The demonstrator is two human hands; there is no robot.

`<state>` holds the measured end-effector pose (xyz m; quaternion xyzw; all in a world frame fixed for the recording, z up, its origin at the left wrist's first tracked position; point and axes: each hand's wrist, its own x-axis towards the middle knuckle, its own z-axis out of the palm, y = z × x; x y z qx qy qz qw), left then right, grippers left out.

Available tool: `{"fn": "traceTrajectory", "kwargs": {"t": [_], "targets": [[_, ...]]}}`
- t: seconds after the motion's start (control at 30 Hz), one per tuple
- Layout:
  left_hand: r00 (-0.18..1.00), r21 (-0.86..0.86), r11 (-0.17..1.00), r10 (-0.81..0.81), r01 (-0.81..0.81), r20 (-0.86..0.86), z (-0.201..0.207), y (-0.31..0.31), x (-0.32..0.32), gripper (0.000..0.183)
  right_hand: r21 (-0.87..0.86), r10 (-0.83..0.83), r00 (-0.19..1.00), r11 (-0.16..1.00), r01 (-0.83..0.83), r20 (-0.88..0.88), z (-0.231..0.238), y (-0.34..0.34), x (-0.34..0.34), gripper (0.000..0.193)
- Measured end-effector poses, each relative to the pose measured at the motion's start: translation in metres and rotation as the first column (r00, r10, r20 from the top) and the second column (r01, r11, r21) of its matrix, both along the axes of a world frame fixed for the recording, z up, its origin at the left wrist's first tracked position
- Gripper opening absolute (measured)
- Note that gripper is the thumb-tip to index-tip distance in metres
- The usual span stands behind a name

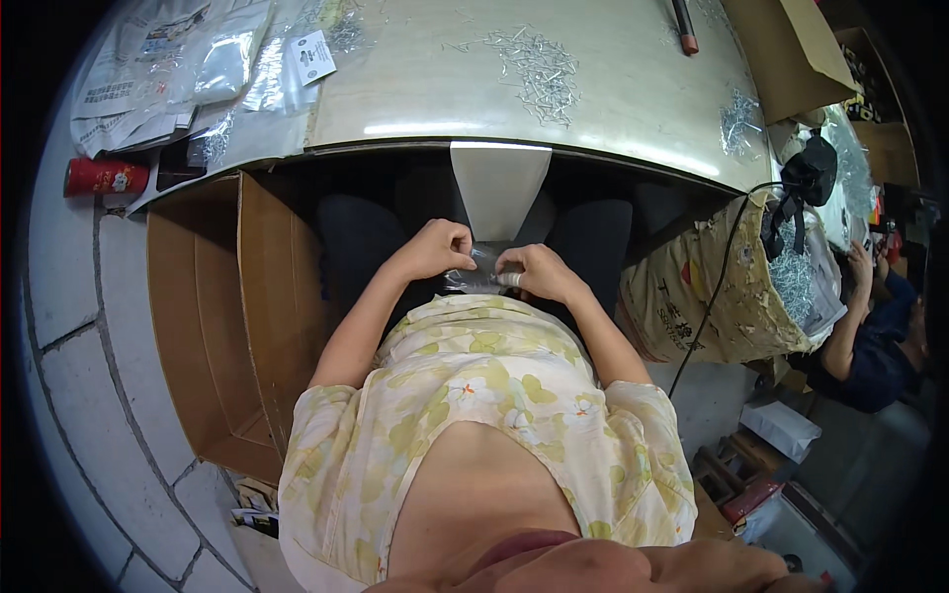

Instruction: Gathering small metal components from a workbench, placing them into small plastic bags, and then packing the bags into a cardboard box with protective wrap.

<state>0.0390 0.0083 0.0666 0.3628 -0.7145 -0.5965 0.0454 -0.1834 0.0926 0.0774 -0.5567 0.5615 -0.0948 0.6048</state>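
Note:
Over my lap, a small clear plastic bag [473, 278] stretches between my two hands. My left hand [432, 248] pinches its left side with thumb and fingers curled in. The fingers of my right hand [542, 272] are closed on the right side, and a white wrap circles one of them. Just beyond the bag, a white tapering chute [499, 183] slopes down from the table's front edge. What the bag holds, if anything, is too unclear to tell.
Small metal nail-like pieces [539, 74] lie scattered on the metal-topped table [415, 89]. Plastic bags [225, 59] lie at the far left above a red can [106, 178]. A cardboard box [213, 326] stands left, a sack [707, 287] of metal pieces right. Another person's arm [852, 316] reaches in at right.

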Motion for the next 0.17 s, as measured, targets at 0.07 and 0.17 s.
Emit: {"fn": "traceTrajectory", "kwargs": {"t": [0.07, 0.17], "targets": [[0.986, -0.044, 0.986, 0.165, -0.164, 0.031, -0.012, 0.01, -0.007, 0.018, -0.135, -0.177, 0.983, 0.974, 0.183, 0.057, -0.018, 0.005, -0.009, 0.018], [0.946, -0.181, 0.936, 0.317, -0.301, 0.066, -0.02, 0.015, -0.015, 0.021, -0.401, -0.183, 0.978, 0.892, 0.21, 0.104, -0.009, -0.013, -0.035, 0.021]]}}
